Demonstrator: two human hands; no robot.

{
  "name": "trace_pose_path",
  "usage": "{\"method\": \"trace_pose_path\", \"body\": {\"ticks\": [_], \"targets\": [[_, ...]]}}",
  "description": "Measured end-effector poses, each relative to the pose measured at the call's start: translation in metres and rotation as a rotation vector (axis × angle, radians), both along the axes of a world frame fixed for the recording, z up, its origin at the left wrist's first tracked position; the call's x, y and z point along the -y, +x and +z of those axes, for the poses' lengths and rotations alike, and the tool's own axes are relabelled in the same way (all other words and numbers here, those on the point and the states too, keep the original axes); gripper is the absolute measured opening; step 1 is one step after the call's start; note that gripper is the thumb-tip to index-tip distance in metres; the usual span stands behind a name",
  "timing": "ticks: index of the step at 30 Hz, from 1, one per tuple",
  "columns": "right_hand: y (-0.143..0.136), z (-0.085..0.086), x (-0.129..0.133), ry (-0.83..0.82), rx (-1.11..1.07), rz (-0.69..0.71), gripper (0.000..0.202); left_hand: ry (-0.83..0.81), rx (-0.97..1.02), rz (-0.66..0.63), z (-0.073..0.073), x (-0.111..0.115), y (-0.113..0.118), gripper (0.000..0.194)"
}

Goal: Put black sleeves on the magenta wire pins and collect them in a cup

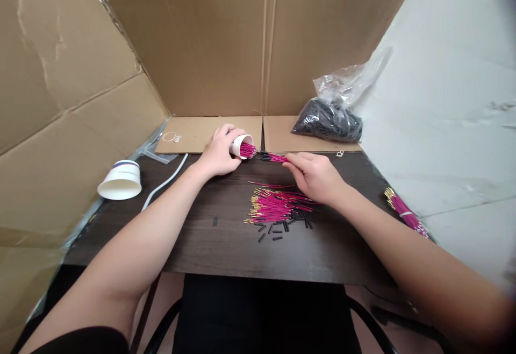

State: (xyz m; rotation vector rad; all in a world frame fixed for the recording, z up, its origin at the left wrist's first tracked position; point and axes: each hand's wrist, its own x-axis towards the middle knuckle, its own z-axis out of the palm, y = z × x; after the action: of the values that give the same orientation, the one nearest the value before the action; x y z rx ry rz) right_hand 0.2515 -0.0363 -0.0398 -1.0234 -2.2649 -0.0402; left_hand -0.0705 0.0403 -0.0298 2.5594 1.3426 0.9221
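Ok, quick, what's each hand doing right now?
Left hand: closed around the tipped paper cup of pink wires.
Right hand: fingers pinching a pink wire at the cup's mouth.

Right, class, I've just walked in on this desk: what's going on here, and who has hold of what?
A person sits at a dark table walled in by cardboard. The left hand grips a small paper cup tipped on its side, with pink wires showing in its mouth. The right hand pinches a few pink wires just outside the cup. A loose pile of pink wires with gold tips lies nearer the person, short black sleeves scattered beside it. Another cup stands upside down at the left.
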Motion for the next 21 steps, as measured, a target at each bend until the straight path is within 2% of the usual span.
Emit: {"method": "trace_pose_path", "body": {"ticks": [6, 12, 21], "targets": [[-0.003, 0.013, 0.011, 0.126, 0.038, -0.076, 0.043, 0.042, 0.164, -0.087, 0.008, 0.02, 0.025, 0.059], [-0.007, 0.028, 0.026, 0.137, 0.174, -0.124, 0.04, 0.061, 0.206, -0.216, 0.009, 0.038, 0.045, 0.056], [-0.006, 0.028, 0.024, 0.083, 0.234, -0.151, 0.042, 0.086, 0.217, -0.177, 0.004, 0.041, 0.049, 0.055]]}}
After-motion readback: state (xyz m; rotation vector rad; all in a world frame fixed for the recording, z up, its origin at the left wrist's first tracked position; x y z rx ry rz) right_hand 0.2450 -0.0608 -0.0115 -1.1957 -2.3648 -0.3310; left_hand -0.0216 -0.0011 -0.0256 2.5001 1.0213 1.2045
